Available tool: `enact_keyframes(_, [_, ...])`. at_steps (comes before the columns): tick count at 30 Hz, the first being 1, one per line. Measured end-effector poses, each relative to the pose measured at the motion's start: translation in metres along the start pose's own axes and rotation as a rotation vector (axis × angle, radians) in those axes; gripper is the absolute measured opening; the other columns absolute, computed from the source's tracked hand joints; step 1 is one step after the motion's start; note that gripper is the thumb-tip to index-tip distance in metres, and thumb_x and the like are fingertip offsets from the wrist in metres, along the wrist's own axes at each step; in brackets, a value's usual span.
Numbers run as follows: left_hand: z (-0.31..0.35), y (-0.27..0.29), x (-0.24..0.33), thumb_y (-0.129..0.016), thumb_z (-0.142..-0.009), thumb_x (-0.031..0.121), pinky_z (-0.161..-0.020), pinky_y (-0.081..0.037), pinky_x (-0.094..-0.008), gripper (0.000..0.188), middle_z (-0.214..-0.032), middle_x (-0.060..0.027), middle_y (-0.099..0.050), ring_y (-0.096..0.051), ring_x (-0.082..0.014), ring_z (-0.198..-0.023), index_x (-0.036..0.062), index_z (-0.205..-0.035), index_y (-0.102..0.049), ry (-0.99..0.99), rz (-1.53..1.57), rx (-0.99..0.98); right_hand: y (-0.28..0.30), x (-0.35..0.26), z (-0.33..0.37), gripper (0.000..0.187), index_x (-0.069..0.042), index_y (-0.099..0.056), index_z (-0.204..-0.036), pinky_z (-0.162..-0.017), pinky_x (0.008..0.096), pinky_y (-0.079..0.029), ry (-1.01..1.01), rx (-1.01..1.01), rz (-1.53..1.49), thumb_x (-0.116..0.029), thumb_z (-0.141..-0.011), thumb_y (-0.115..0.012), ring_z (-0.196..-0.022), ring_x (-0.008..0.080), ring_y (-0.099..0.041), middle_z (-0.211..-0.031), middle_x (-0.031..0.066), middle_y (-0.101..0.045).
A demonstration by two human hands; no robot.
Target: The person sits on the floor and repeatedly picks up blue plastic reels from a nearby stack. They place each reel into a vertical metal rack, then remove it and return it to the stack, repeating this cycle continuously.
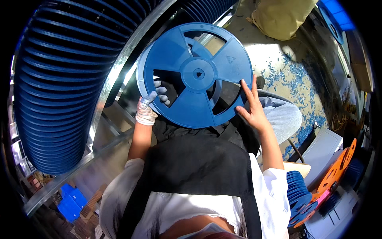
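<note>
Left fingers: the gloved left hand (148, 106) reaches behind the blue reel (197, 75); its fingers (161, 91) show through one cut-out window, curled against the back face and gripping the reel's lower left rim.
Right fingers: the bare right hand (254, 109) lies on the reel's right rim, fingers (247, 91) spread flat and long against the front face, thumb toward the lower edge; more a bracing hold than a clamp.
Reel position: held up flat in front of the person, above the lap and the black apron (199, 167), hub facing the camera.
Doing it well: judging by the hold, keeping both hands on opposite rims should stop the thin flange flexing; fingers through the window risk a pinch if the reel turns.
Second flange: a paler rim (140, 75) peeps out behind the reel's left edge; whether it is part of the same reel I cannot tell.
Left side: a long row of dark blue reels (63, 79) stands on edge in a metal rack (107, 91), close to the left elbow.
Right side: a lower stack of blue reels (298, 191) with orange reels (338, 169) leaning beside it.
Floor: blue plastic chips (294, 75) lie scattered, near a tan sack (278, 18).
</note>
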State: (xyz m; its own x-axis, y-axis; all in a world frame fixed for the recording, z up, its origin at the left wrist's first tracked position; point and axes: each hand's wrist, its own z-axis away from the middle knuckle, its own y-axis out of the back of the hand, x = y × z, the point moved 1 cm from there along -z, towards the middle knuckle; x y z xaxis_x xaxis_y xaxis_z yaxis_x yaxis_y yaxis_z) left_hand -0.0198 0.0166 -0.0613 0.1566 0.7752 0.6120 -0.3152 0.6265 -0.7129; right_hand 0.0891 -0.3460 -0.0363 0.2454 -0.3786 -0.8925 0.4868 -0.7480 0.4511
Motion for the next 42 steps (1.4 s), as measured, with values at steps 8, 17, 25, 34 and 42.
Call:
enact_keyframes(8, [0.001, 0.005, 0.002, -0.069, -0.082, 0.01, -0.069, -0.058, -0.0468, 0.048, -0.101, -0.0186, -0.064, -0.068, -0.0282, -0.078, -0.0007, -0.124, -0.048, 0.019, 0.036, 0.054, -0.01, -0.008, -0.006, 0.05, -0.011, -0.059, -0.113, -0.113, 0.0507, -0.022, 0.534, -0.421, 0.849, -0.036, -0.071, -0.071, -0.14, 0.0269, -0.025, -0.144, 0.0061, -0.039])
enact_keyframes(17, [0.0, -0.006, 0.008, -0.064, -0.082, 0.051, -0.054, -0.05, -0.0358, 0.065, -0.08, -0.0074, -0.063, -0.06, -0.0181, -0.061, 0.0026, -0.123, -0.05, 0.008, -0.177, 0.092, 0.037, -0.009, -0.022, 0.049, 0.0, -0.059, -0.089, -0.065, 0.0365, -0.051, 0.11, 0.203, -0.301, -0.047, -0.091, -0.048, -0.066, 0.0275, -0.061, -0.071, 0.0108, -0.06])
enact_keyframes(25, [0.001, 0.01, 0.011, -0.063, -0.086, 0.041, -0.054, -0.048, -0.0345, 0.052, -0.083, -0.0021, -0.066, -0.059, -0.0151, -0.057, 0.0067, -0.124, -0.053, -0.005, -0.124, -0.006, 0.045, 0.049, -0.014, 0.047, -0.008, -0.053, -0.087, -0.065, 0.0318, -0.049, -0.212, 0.652, -1.5, -0.049, -0.099, -0.033, -0.053, 0.0133, -0.051, -0.063, 0.0006, -0.053])
enact_keyframes(34, [-0.004, 0.025, 0.014, -0.062, -0.088, 0.035, -0.06, -0.048, -0.0378, 0.047, -0.082, -0.0054, -0.066, -0.061, -0.02, -0.063, 0.0082, -0.126, -0.052, 0.046, -0.044, -0.049, 0.028, 0.062, -0.03, 0.029, -0.011, -0.054, -0.086, -0.063, 0.0291, -0.047, -0.196, 0.534, -1.753, -0.035, -0.098, -0.041, -0.052, 0.0103, -0.049, -0.062, -0.0035, -0.051])
enact_keyframes(42, [-0.003, 0.029, 0.016, -0.056, -0.092, 0.033, -0.058, -0.047, -0.0383, 0.047, -0.088, -0.0074, -0.067, -0.061, -0.0191, -0.063, 0.0044, -0.129, -0.049, 0.002, -0.077, -0.076, 0.026, 0.075, -0.043, 0.031, -0.01, -0.053, -0.086, -0.063, 0.0291, -0.046, -0.238, 0.533, -1.722, -0.036, -0.098, -0.04, -0.054, 0.0113, -0.049, -0.062, -0.0022, -0.051])
